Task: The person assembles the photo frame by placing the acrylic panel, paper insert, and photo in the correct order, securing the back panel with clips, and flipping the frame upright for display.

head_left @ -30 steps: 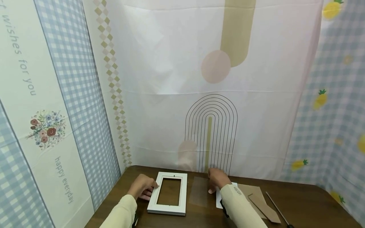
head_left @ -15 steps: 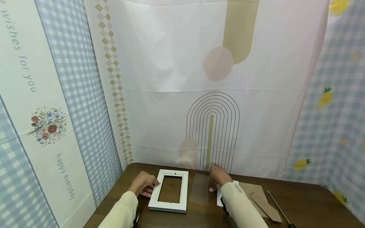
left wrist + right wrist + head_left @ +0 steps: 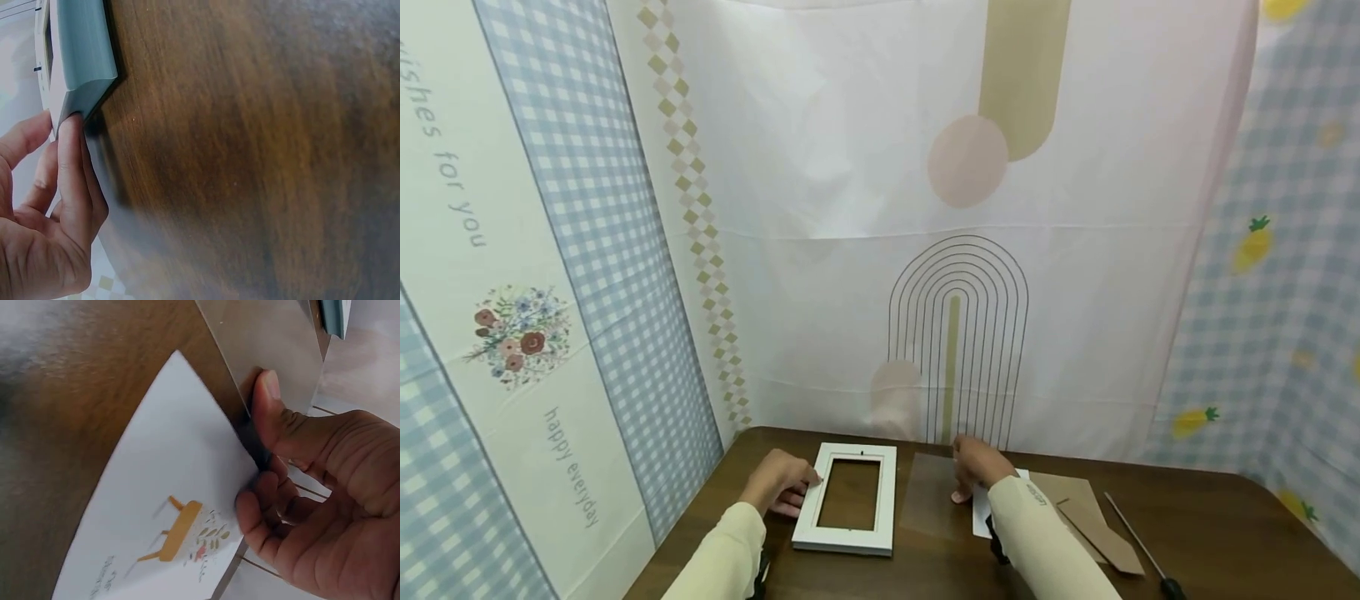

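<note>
White frame [image 3: 886,500], on the surface [image 3: 940,575], is pinched by my left hand [image 3: 777,483]; my right hand [image 3: 981,468] curls at the edge of the clear sheet [image 3: 927,500] beside a printed card [image 3: 159,453], grip unclear. Likely step: picking up the sheet; next, a careful edge pinch.

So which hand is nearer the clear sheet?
Right. The right hand is at the clear sheet's right edge, thumb overlapping it; the left hand is farther off, holding the frame's left side.
</note>
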Motion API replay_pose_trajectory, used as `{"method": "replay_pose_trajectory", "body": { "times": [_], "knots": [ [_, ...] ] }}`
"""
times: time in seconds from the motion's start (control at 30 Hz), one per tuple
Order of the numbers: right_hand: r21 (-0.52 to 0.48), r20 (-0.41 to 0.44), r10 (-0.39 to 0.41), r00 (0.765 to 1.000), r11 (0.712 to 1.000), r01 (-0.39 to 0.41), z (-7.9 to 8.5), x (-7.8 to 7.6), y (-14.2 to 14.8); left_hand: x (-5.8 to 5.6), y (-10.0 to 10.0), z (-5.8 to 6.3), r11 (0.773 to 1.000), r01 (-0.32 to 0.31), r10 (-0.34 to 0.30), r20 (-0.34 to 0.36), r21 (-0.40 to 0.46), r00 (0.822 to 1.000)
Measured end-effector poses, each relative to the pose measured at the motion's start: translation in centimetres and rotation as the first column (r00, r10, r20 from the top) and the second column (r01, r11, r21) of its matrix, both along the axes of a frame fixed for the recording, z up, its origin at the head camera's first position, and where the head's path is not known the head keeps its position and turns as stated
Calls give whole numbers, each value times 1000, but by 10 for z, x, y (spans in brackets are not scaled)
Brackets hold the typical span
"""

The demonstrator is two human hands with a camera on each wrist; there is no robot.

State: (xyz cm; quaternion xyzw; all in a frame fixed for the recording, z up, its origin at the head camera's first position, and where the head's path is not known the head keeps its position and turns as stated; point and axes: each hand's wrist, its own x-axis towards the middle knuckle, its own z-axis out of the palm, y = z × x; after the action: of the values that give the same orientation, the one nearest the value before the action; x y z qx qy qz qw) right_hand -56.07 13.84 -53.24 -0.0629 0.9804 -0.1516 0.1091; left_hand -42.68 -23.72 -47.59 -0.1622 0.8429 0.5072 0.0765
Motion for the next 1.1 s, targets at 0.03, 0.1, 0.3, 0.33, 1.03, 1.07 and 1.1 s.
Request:
{"method": "replay_pose_trajectory", "body": {
  "times": [0.03,0.1,0.3,0.33,1.03,1.07,1.1],
  "knots": [
    [-4,-1,1,1000,1000,-1,-1,2,1,0,1,-1,1000,-3,3,1,1,1000],
    [-25,0,-8,1000,1000,8,-1,7,3,-1,3,-3,1000,-6,6,1,4,1000],
    [-56,-14,-27,1000,998,26,5,12,-1,1,3,1,1000,-2,2,-9,8,1000],
    [-49,-24,-26,999,998,24,5,12,-2,2,4,1,1000,-3,3,-9,7,1000],
    [-20,-70,-17,997,1000,16,-14,6,-11,4,2,-2,1000,-22,22,7,22,1000],
    [-14,-72,-10,997,1000,9,-16,4,-8,4,2,-2,999,-24,24,6,25,1000],
    [-19,-74,-5,997,1000,4,-17,1,-5,4,2,-2,999,-26,26,7,28,1000]
  ]
}}
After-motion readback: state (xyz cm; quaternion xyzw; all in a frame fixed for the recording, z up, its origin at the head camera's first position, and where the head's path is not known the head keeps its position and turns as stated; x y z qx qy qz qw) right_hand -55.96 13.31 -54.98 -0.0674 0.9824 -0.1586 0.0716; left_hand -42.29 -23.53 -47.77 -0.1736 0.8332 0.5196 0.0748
